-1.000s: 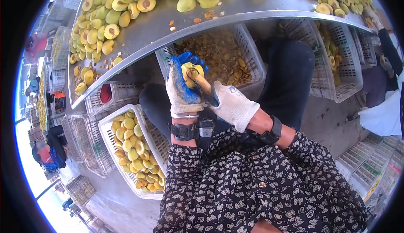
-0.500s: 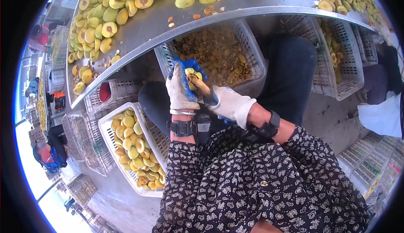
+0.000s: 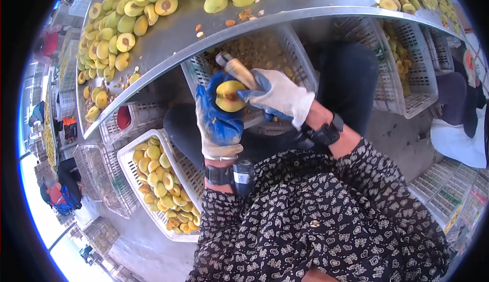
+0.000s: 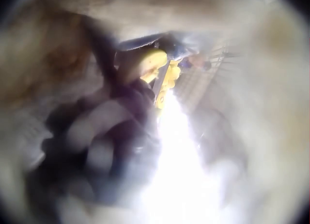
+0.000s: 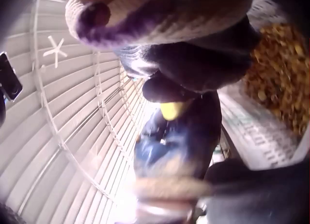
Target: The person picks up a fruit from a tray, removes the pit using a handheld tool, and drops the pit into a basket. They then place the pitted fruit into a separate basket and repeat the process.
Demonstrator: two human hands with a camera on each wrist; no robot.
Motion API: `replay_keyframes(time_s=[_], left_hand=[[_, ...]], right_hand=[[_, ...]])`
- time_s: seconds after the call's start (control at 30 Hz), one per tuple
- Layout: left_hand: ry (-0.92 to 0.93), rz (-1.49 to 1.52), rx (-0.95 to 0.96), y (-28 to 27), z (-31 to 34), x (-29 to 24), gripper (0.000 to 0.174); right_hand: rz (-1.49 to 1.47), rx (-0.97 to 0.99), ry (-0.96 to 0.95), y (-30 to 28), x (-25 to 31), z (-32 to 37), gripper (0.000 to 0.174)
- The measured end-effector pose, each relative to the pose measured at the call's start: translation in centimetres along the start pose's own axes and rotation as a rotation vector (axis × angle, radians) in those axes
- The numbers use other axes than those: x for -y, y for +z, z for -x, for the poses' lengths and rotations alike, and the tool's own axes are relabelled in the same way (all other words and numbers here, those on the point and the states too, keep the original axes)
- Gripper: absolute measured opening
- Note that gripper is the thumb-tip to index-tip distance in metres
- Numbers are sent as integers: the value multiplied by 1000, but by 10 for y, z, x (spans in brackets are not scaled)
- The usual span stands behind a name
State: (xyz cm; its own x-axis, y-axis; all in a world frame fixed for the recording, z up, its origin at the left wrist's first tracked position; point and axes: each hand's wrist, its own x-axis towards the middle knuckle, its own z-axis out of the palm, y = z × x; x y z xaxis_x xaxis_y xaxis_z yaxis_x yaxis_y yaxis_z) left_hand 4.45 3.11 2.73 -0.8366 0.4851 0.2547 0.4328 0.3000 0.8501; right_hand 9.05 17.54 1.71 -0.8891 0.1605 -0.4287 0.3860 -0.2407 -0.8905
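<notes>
In the head view the left hand, in a white glove with blue palm, holds a yellow-green fruit whose cut face shows a brown centre. Just right of it, the right hand grips a wooden-handled tool with a metal end pointing up and left. Fingertips of the right hand touch the fruit's right side. The right wrist view shows a bit of the yellow fruit between the two gloved hands. A blurred left wrist view shows yellow fruit near its top.
A metal table bears heaped fruit halves along the far side. Below its edge stands a crate with brownish pieces. A white crate of fruit halves stands at left. More crates and another person are at right.
The tool has come away from the fruit and now points up and left. The right hand has moved up, its fingertips at the fruit, whose cut face now shows more fully.
</notes>
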Motion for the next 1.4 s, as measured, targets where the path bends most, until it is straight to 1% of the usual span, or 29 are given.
replay_keyframes(time_s=[0.07, 0.1, 0.13, 0.17, 0.2, 0.23, 0.27, 0.3, 0.33, 0.4, 0.43, 0.47, 0.53, 0.57, 0.63, 0.7, 0.77, 0.83, 0.87, 0.93, 0.97, 1.0, 1.03, 1.07, 1.13, 1.27, 1.3, 1.33, 1.4], left_hand=[[-665, 1267, -36, 4, -2, 13, 37], [-798, 1273, -27, 6, -5, 18, 36], [-736, 1162, 39, 8, -3, 21, 37], [-693, 1195, 75, 8, -6, 20, 39], [-649, 1228, 109, 7, -7, 19, 41], [-646, 1228, 106, 9, -9, 21, 41], [-502, 1031, 43, 12, -10, 25, 43], [-361, 831, -13, 13, -11, 29, 45], [-361, 827, -12, 11, -11, 31, 45], [-536, 1219, -58, 11, -15, 31, 47], [-690, 1490, -96, 13, -16, 30, 46], [-692, 1490, -91, 15, -17, 26, 46], [-624, 1350, -119, 18, -15, 20, 45], [-564, 1259, -90, 17, -12, 21, 46], [-556, 1211, -89, 18, -11, 22, 45], [-556, 1162, -91, 19, -8, 27, 45], [-711, 1296, -146, 21, -11, 34, 42], [-761, 1233, -162, 20, -9, 34, 41], [-801, 1178, -174, 22, -10, 33, 40], [-841, 1113, -219, 24, -11, 28, 41], [-840, 1062, -162, 23, -11, 28, 41], [-839, 1011, -107, 21, -11, 29, 41], [-841, 1012, -109, 20, -9, 29, 41], [-881, 992, -84, 18, -8, 30, 41], [-954, 956, -25, 18, -10, 31, 42], [-912, 930, -30, 19, -9, 36, 42], [-907, 929, 7, 18, -8, 39, 41], [-904, 932, 4, 19, -7, 42, 41], [-991, 1211, 60, 21, -8, 52, 41]], right_hand=[[797, -15, -742, -1, -1, -14, 28], [796, -14, -743, 1, 5, -12, 28], [744, -32, -524, 2, 12, -9, 27], [690, -51, -307, 5, 21, -4, 26], [692, -52, -309, 5, 21, 0, 26], [554, -120, -211, 4, 20, 4, 25], [410, -184, -111, 5, 18, 10, 25], [416, -205, -32, 8, 20, 22, 24], [439, -185, -37, 11, 14, 33, 26], [359, -26, 118, 16, 11, 49, 28], [496, -16, 29, 17, -1, 48, 29], [649, -57, -100, 22, -4, 47, 33], [672, 11, 33, 22, -3, 42, 35], [670, 13, 32, 22, -4, 41, 35], [757, 53, 4, 21, -10, 40, 36], [742, 58, -17, 23, -16, 42, 34], [721, 64, -40, 26, -17, 43, 33], [687, 138, 155, 30, -15, 43, 32], [686, 137, 153, 30, -18, 43, 32], [612, 113, 38, 29, -26, 48, 25], [614, 110, 38, 25, -24, 48, 25], [301, 228, 213, 21, -20, 48, 24], [-18, 341, 382, 18, -18, 48, 22], [-16, 343, 383, 16, -17, 50, 22], [-322, 410, 474, 11, -15, 51, 16], [-360, 450, 474, 14, -22, 46, 14], [-464, 464, 519, 13, -23, 46, 13], [-460, 466, 519, 9, -28, 44, 13], [-977, 762, 664, 3, -36, 41, 14]])
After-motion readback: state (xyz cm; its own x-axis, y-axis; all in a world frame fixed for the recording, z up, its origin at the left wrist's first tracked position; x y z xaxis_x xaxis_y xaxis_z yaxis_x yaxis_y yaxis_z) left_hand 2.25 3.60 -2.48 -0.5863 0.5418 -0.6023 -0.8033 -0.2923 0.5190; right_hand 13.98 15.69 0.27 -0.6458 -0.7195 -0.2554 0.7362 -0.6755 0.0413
